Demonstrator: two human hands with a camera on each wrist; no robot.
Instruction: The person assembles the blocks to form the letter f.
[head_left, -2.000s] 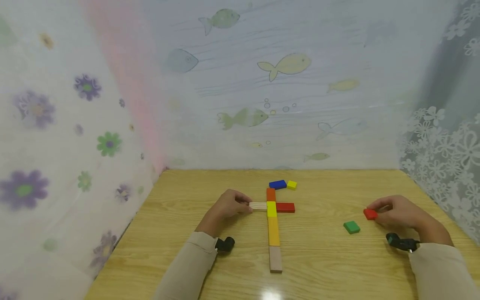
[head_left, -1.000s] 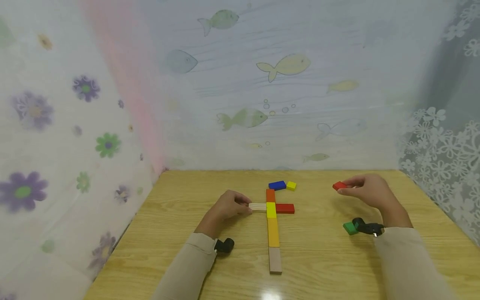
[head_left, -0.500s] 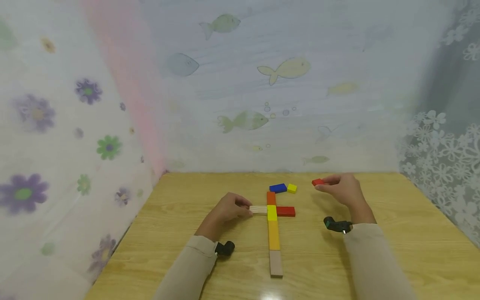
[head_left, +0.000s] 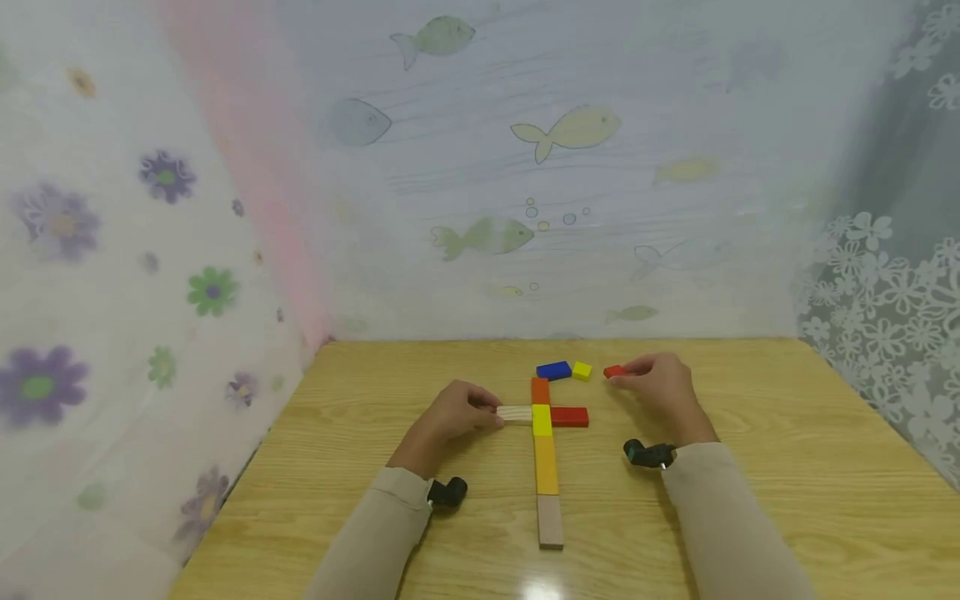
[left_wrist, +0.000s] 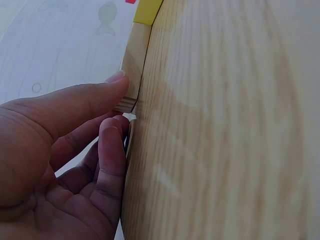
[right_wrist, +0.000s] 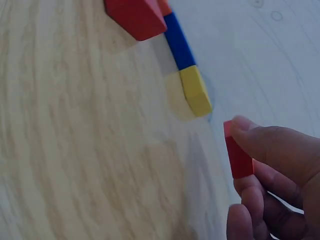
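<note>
- The right hand (head_left: 663, 385) is over the far middle of the wooden table (head_left: 787, 467), palm down, and pinches a small red block (head_left: 614, 372) between thumb and fingers; the block is just right of the small yellow block (head_left: 582, 371). It seems slightly above the table, but this is hard to tell.
- The left hand (head_left: 453, 414) rests on the table, its curled fingers pinching the left end of a pale wooden block (head_left: 515, 413).
- The blocks are flat painted wood with sharp edges. A line runs from near to far: beige block (head_left: 550, 521), orange-yellow block (head_left: 546, 464), yellow square block (head_left: 542, 419), orange block (head_left: 540, 390). A red bar (head_left: 570, 417) touches the yellow square on its right, the pale block on its left.
- A blue block (head_left: 553, 370) lies far of the line, touching the small yellow block.
- Thin curtains with fish and flower prints stand around the table.
</note>
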